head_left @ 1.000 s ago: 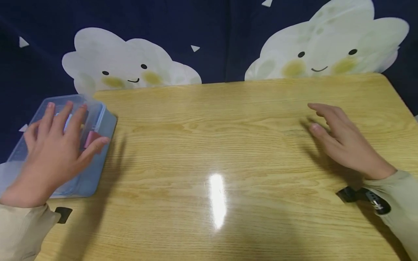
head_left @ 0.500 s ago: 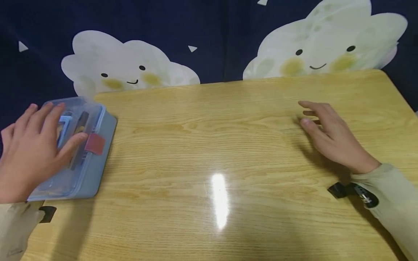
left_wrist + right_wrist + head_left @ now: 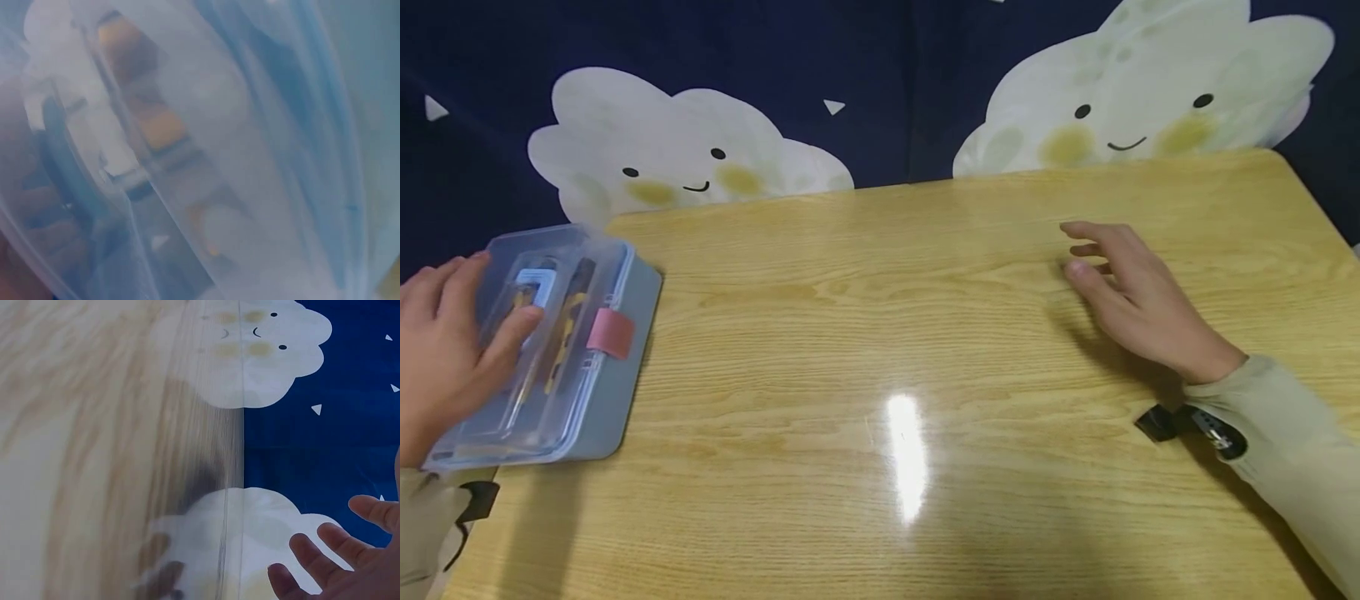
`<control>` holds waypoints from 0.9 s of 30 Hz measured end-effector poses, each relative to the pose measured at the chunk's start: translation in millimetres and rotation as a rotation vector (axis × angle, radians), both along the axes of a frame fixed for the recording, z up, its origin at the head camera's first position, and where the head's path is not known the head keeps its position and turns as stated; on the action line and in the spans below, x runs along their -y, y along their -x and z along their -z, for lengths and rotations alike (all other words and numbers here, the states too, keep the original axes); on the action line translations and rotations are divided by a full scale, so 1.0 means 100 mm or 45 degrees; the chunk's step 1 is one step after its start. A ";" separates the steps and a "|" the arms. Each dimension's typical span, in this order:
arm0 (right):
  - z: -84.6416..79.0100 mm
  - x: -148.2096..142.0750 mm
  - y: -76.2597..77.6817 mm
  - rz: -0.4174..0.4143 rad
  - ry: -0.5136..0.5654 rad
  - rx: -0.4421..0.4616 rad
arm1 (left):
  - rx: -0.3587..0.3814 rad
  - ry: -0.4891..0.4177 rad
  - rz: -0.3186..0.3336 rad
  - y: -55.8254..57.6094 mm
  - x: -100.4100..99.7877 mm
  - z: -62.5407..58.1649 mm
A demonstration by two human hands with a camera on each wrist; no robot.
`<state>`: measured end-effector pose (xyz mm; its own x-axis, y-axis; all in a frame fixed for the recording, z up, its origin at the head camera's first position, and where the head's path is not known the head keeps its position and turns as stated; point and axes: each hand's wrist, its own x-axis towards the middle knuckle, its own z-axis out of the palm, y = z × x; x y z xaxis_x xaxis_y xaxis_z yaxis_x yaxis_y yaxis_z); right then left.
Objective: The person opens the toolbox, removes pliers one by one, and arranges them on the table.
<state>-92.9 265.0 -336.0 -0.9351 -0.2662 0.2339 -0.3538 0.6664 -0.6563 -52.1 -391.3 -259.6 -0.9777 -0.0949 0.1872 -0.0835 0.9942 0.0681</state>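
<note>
At the left side of the table stands a light blue storage box (image 3: pixel 617 392) with a clear lid and a pink latch (image 3: pixel 612 333). My left hand (image 3: pixel 445 350) lies over the left part of that lid, thumb extended across it and the other fingers reaching to the far left side. Through the lid show a yellow-and-black stick-like item (image 3: pixel 565 337) and a small blue frame-shaped piece (image 3: pixel 535 287). The left wrist view is filled by the blurred clear lid (image 3: pixel 244 187). My right hand (image 3: pixel 1142 304) hovers above the table at the right, fingers loosely bent, holding nothing.
A wood-grain table (image 3: pixel 850 333) spans the view, with a bright light reflection near its front middle. Behind its back edge hangs a dark blue curtain (image 3: pixel 880 67) printed with smiling white clouds. Black straps sit at both wrists, one strap (image 3: pixel 1195 429) on the right.
My left hand has moved left across the lid, uncovering the pink latch and the items under the lid. My right hand has drifted slightly left, still holding nothing.
</note>
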 end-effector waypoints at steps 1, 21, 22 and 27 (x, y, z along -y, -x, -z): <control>0.00 0.02 0.01 -0.004 0.005 0.000 | -0.022 -0.031 -0.004 0.00 0.03 0.02; 0.02 0.58 0.13 -0.145 0.057 0.005 | 0.067 -0.237 -0.168 -0.03 0.25 0.16; 0.02 0.61 0.14 -0.158 0.056 0.006 | 0.072 -0.238 -0.177 -0.03 0.26 0.17; 0.06 0.78 0.18 -0.231 0.044 0.051 | 0.108 -0.256 -0.238 -0.01 0.27 0.20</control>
